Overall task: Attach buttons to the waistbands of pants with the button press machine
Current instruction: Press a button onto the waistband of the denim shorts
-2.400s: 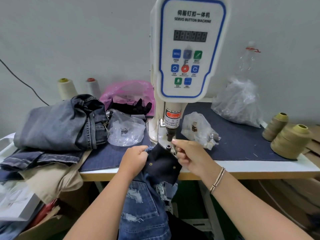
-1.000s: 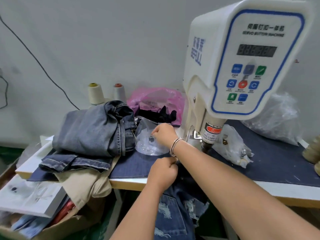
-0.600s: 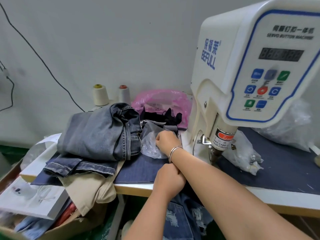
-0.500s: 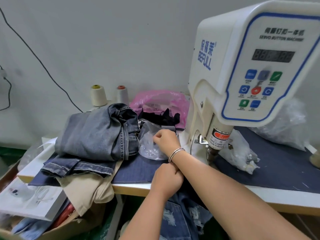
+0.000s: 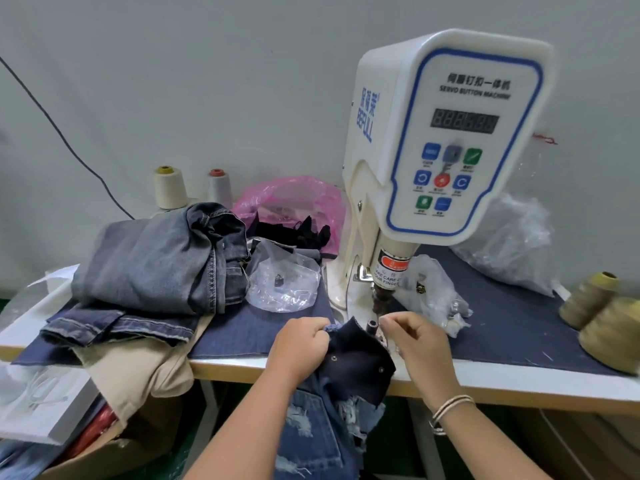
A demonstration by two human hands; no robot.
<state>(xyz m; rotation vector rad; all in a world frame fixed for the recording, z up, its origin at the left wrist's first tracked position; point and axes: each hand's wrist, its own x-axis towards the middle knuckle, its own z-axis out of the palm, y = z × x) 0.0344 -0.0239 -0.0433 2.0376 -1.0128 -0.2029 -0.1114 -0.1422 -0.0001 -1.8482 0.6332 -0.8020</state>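
A white servo button machine (image 5: pixel 429 140) stands on the table, its press head (image 5: pixel 381 299) above a small black die (image 5: pixel 371 325). Ripped blue jeans (image 5: pixel 311 431) hang off the table's front edge, with a dark waistband flap (image 5: pixel 356 358) lying just in front of the die. My left hand (image 5: pixel 298 344) grips the flap's left edge. Just right of the die, my right hand (image 5: pixel 415 341) has its thumb and forefinger pinched together; whatever they hold is too small to make out. A clear bag of button parts (image 5: pixel 282 282) lies left of the machine.
Folded grey and blue jeans (image 5: pixel 152 268) pile up at the left over beige cloth (image 5: pixel 138 372). A pink bag (image 5: pixel 291 202), two thread cones (image 5: pixel 169 188) and clear bags (image 5: pixel 505 244) sit at the back. Olive thread cones (image 5: pixel 602 313) stand at the right edge.
My right hand has come back from the clear bag at the left to the die beside the press head. My left hand still grips the waistband flap. The camera has swung right.
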